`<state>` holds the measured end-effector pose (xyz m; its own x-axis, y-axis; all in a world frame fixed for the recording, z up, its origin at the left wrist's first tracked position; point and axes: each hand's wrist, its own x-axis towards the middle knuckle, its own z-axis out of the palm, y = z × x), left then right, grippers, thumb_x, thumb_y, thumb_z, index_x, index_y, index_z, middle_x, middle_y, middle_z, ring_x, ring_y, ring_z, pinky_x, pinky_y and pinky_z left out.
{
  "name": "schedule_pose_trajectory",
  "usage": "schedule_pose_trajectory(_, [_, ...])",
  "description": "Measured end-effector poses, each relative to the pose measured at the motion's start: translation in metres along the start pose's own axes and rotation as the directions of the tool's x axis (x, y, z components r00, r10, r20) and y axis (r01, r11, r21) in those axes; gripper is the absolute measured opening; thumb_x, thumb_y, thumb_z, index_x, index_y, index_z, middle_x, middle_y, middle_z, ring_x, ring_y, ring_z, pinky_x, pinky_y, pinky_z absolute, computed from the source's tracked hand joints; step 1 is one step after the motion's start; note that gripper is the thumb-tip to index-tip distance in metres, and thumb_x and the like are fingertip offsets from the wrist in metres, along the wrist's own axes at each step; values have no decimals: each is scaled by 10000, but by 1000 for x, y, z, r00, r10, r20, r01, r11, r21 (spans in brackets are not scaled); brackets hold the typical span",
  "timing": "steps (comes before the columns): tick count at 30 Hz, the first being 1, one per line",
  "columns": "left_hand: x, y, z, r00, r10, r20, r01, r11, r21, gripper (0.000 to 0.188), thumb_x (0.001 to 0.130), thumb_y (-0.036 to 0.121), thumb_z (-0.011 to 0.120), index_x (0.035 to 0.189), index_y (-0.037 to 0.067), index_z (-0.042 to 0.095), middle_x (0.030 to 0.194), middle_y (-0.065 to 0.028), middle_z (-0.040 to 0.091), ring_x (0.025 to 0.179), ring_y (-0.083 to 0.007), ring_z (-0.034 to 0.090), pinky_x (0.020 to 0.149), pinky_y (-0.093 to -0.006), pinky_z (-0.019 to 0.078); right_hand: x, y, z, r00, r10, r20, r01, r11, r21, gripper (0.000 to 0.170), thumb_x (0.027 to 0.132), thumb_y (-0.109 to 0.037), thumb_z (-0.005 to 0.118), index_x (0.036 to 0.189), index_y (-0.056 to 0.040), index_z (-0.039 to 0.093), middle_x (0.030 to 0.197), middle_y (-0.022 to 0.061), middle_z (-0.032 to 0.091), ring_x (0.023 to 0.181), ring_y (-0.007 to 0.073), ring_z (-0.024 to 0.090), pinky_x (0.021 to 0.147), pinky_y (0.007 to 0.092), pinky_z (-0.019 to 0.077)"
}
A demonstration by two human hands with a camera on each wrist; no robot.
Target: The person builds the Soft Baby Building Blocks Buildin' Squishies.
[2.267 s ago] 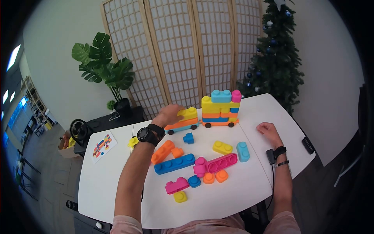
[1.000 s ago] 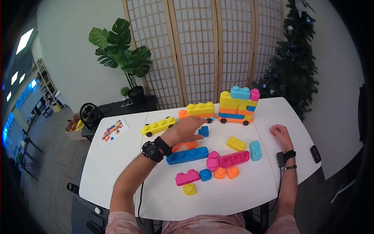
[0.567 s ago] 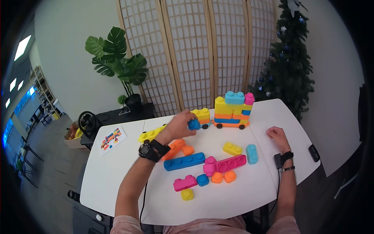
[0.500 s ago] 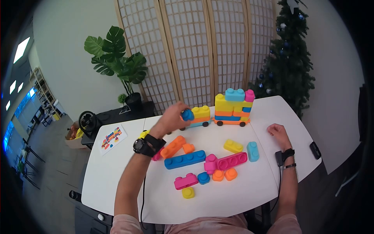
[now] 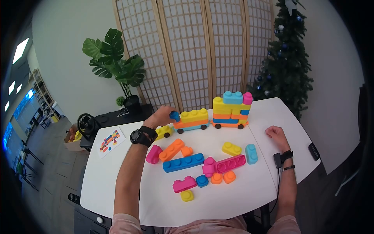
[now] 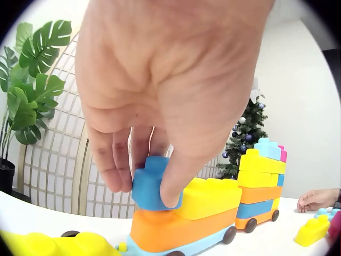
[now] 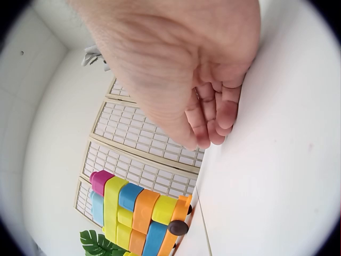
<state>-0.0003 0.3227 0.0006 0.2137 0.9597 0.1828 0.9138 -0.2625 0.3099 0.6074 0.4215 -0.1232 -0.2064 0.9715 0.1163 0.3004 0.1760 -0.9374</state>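
My left hand (image 5: 162, 117) pinches a small blue block (image 6: 152, 184) between thumb and fingers. The block sits at the left end of the orange layer (image 6: 181, 229) on the middle train car, right beside a long yellow block (image 6: 209, 198). Under that layer runs a light blue wheeled base (image 5: 193, 128). To the right stands a taller car stacked with blocks (image 5: 232, 109), topped in light blue and pink. A low yellow car (image 5: 164, 132) is partly behind my left wrist. My right hand (image 5: 277, 137) rests on the table at the right, fingers loosely curled, holding nothing.
Loose blocks lie across the white table (image 5: 117, 187): a long blue block (image 5: 183, 162), an orange block (image 5: 172, 150), a pink block (image 5: 230, 163), a yellow block (image 5: 231, 148) and several small ones. A printed picture card (image 5: 110, 142) lies at the left; a black device (image 5: 313, 151) at the right edge.
My left hand let go of the yellow block on the middle car, picked the small blue block off the table and carried it left to that car's end. My right hand stayed resting.
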Motion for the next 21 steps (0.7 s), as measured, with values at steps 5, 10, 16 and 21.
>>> schedule_pose_trajectory(5, [4,0,2,996,-56,62,54,998,31,470,831,180,901,1242,11,748,1099,-186,765,1003,-354,748,914,-417,600,-2,-2,2,1000,-4,2,4,1000,-4,166,1030,-173,726,1011,-13,768,884,4,727,823,87,634,796,247,517])
schedule_pose_trajectory(10, [6,-2,9,998,1,62,-5,997,76,453,833,183,898,1231,21,755,1083,-185,764,1019,-352,744,925,-417,598,0,0,1,1000,-1,4,1,1000,7,161,1030,-167,727,1014,-11,767,883,4,725,819,88,633,794,245,518])
schedule_pose_trajectory(16, [7,-2,14,997,-14,71,7,995,104,407,836,176,877,1202,38,766,1131,-189,772,1091,-384,731,968,-446,585,-2,-5,2,1000,0,6,0,1000,-4,167,1032,-167,728,1014,-6,764,870,4,718,810,89,629,788,246,517])
schedule_pose_trajectory(21, [1,1,17,999,-46,15,44,993,113,391,837,200,857,1192,60,773,1147,-191,768,1167,-396,705,1028,-469,561,-2,-5,3,1000,-25,11,25,1000,-5,154,1033,-148,710,1010,-6,764,868,2,712,810,88,623,777,250,512])
